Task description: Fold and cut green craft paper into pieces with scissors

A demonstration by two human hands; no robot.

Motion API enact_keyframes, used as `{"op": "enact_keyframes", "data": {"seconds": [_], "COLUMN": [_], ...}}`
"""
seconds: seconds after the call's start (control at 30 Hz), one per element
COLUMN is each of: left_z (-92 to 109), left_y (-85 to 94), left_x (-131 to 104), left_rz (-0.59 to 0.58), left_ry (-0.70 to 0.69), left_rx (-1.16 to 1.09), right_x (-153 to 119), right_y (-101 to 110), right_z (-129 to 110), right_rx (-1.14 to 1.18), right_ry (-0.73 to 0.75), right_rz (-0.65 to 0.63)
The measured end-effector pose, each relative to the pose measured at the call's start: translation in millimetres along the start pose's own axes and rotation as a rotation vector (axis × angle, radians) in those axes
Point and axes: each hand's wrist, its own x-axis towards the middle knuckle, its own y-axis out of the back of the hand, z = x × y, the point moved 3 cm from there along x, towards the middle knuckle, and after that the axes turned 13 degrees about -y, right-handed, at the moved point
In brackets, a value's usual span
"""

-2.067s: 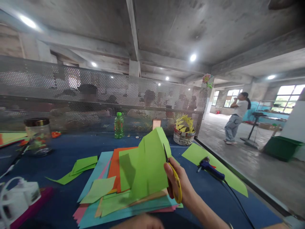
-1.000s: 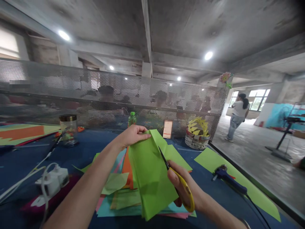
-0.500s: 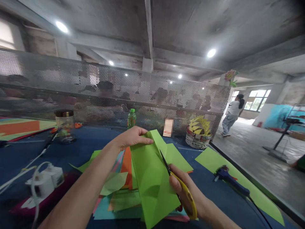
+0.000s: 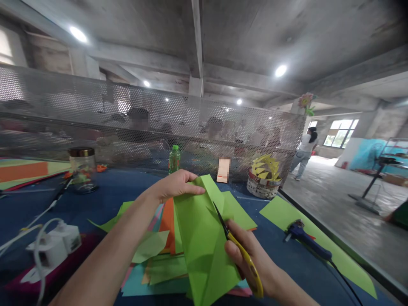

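Note:
A folded sheet of bright green paper (image 4: 199, 238) is pinched at its top edge by my left hand (image 4: 177, 186), thumb in front. My right hand (image 4: 251, 255) grips yellow-handled scissors (image 4: 247, 257), whose dark blades point up and to the left against the green paper. One blade lies in front of the sheet along a slit; the other is mostly hidden. Beneath the sheet lies a loose pile of coloured paper (image 4: 143, 280) in blue, orange, pink and pale green. Another green piece (image 4: 239, 212) lies just behind the scissors.
A blue glue gun (image 4: 307, 242) rests on green paper at right. Along the back stand a lidded jar (image 4: 83, 170), a green bottle (image 4: 174, 159) and a basket of yellow paper shapes (image 4: 263, 187), before a perforated metal screen (image 4: 191, 110). White chargers (image 4: 57, 244) sit at left.
The scissors and right hand have barely shifted, and the green paper stays in my left hand. The view has turned slightly right. A person in the background has walked on.

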Motion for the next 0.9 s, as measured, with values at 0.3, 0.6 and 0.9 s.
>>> {"op": "enact_keyframes", "data": {"seconds": [0.3, 0.6, 0.9], "left_z": [-2.3, -5.4, -3.8], "left_y": [-2.2, -0.3, -2.8], "left_x": [1.1, 3.7, 4.3], "left_rz": [0.002, -0.01, 0.002], "left_ry": [0.005, 0.031, 0.039], "left_rx": [-0.003, 0.024, 0.041], "right_x": [3.0, 2.2, 4.0], "right_y": [-1.1, -2.2, 0.3], "right_z": [8.1, 11.4, 9.0], "right_rx": [-0.128, -0.138, -0.2], "right_ry": [0.026, 0.049, 0.084], "right_rz": [-0.098, -0.163, -0.135]}}
